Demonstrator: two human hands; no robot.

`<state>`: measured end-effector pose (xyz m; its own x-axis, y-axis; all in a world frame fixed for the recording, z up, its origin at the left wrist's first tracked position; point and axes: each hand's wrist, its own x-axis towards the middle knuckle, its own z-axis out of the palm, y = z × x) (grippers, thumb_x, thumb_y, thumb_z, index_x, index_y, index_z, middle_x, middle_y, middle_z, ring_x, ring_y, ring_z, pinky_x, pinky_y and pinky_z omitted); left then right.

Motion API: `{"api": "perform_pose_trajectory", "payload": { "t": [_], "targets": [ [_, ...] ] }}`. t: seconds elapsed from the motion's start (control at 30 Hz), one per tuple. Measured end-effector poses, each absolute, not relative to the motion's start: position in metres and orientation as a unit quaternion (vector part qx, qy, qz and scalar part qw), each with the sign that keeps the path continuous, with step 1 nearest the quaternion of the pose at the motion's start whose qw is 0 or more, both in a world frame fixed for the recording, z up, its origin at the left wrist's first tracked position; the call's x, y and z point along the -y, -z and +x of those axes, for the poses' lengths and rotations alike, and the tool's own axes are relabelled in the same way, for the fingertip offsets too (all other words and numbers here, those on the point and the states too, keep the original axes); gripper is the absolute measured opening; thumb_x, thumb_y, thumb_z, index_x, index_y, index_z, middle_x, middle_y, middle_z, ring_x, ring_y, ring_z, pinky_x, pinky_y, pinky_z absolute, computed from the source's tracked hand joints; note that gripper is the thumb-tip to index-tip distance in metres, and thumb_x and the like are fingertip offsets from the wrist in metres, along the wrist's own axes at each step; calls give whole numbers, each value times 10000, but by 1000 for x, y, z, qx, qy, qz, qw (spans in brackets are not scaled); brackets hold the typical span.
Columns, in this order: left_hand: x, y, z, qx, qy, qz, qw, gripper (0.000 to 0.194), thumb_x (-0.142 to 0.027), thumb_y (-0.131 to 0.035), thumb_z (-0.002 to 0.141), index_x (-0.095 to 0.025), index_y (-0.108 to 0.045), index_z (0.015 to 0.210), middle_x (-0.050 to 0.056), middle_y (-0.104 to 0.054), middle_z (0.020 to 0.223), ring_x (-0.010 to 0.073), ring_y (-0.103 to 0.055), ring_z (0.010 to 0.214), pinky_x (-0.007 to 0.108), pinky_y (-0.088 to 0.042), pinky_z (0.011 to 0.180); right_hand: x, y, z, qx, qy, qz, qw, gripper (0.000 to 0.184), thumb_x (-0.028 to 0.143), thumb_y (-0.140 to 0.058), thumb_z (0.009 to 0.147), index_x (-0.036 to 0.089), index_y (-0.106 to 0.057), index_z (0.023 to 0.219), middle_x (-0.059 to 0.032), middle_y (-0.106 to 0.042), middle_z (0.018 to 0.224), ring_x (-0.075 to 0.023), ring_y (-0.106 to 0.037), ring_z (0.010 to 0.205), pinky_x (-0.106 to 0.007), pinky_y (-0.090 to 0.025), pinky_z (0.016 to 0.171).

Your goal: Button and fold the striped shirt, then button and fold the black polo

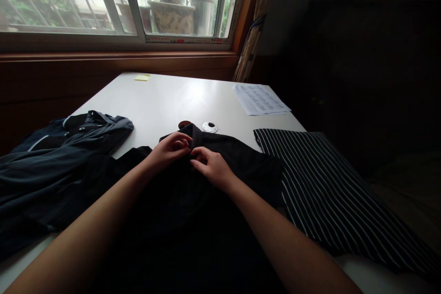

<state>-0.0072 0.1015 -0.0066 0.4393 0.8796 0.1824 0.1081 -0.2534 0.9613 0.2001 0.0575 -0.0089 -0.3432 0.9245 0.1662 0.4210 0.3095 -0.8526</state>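
Observation:
A black shirt (241, 156) lies spread on the white table (161, 101) right in front of me. My left hand (168, 149) and my right hand (213, 165) meet at its collar near the far edge of the cloth. Both hands have their fingers curled and pinched on the fabric there, fingertips almost touching each other. What exactly sits under the fingertips is too dark to make out.
A dark navy garment with white trim (69, 147) lies at the left. A black shirt with thin white stripes (327, 183) lies at the right. Printed sheets (260, 98), a yellow sticky note (142, 77) and a round cable grommet (209, 127) sit further back, below the window.

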Motion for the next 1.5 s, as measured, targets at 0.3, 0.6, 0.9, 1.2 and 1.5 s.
{"api": "perform_pose_trajectory", "payload": {
  "t": [0.3,0.6,0.9,1.2,1.5],
  "targets": [
    [-99,2,-6,-368,-392,706,461,271,-333,-669,900,-191,-643,1129,39,-661,929,181,-654,890,282,-496,775,-58,7,199,711,-399,-464,346,180,288,-592,923,226,-684,1064,8,-751,804,-159,-677,715,-259,-486,684],
    [-100,3,-6,-379,-391,716,437,269,-337,-662,898,-191,-651,1123,57,-692,987,200,-661,942,300,-506,818,-56,6,197,695,-391,-481,365,226,266,-588,913,212,-677,1114,-1,-742,801,-160,-675,720,-265,-483,681],
    [-99,1,-6,-395,-392,712,429,255,-323,-644,894,-194,-656,1113,51,-701,971,204,-676,943,309,-507,834,-53,8,197,687,-375,-474,403,209,269,-555,936,222,-654,1114,21,-702,731,-147,-659,666,-256,-473,661],
    [-102,4,-5,-398,-395,703,439,246,-299,-608,899,-185,-647,1115,44,-680,956,195,-671,911,300,-497,795,-51,6,197,728,-331,-461,384,222,250,-568,934,242,-682,1124,39,-682,708,-126,-608,617,-238,-432,626],
    [-100,2,-5,-400,-397,701,438,253,-300,-613,885,-180,-649,1105,47,-686,941,204,-675,910,311,-512,795,-53,7,199,740,-332,-455,366,237,227,-577,931,240,-676,1145,37,-695,727,-129,-619,641,-241,-432,640]
  ]
}}
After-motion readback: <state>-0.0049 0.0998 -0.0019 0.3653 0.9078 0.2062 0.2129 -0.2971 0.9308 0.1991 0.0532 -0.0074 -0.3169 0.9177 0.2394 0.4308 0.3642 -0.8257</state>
